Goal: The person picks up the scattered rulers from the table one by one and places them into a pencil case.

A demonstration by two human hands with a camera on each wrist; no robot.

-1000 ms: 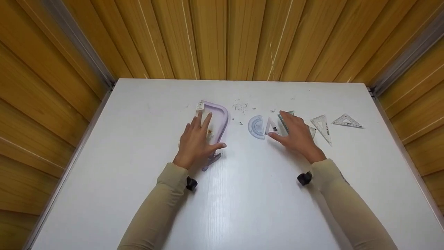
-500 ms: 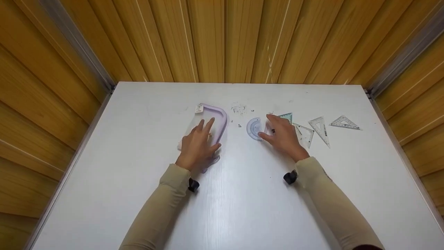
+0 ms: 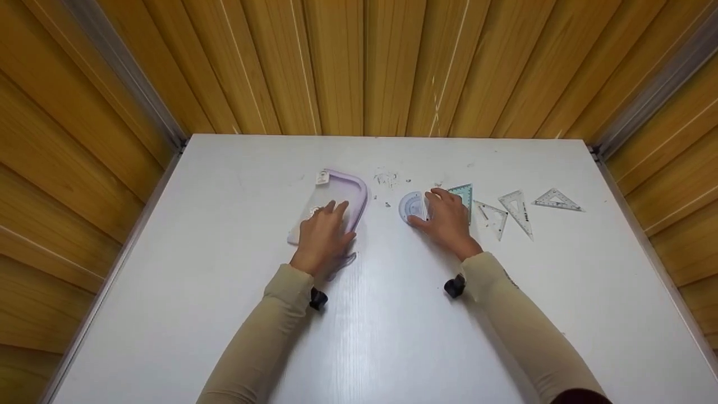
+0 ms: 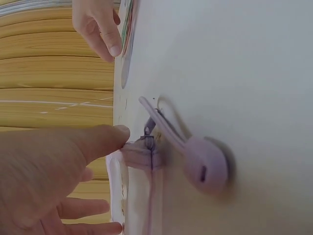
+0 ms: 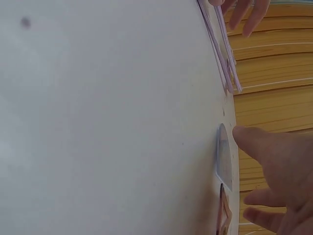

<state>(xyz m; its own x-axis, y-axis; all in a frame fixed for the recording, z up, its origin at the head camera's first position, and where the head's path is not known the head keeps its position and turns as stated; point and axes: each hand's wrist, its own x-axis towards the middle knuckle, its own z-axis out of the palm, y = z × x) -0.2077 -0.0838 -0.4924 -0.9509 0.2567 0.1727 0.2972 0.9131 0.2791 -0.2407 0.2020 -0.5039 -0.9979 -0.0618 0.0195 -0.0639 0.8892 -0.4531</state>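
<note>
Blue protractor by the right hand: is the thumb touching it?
Apart. The right wrist view shows a narrow gap between the thumb of the right hand and the blue protractor; in the head view they only overlap.

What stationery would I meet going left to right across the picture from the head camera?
Pouch → protractor → teal triangle → first clear triangle → second clear triangle → third clear triangle.
</note>
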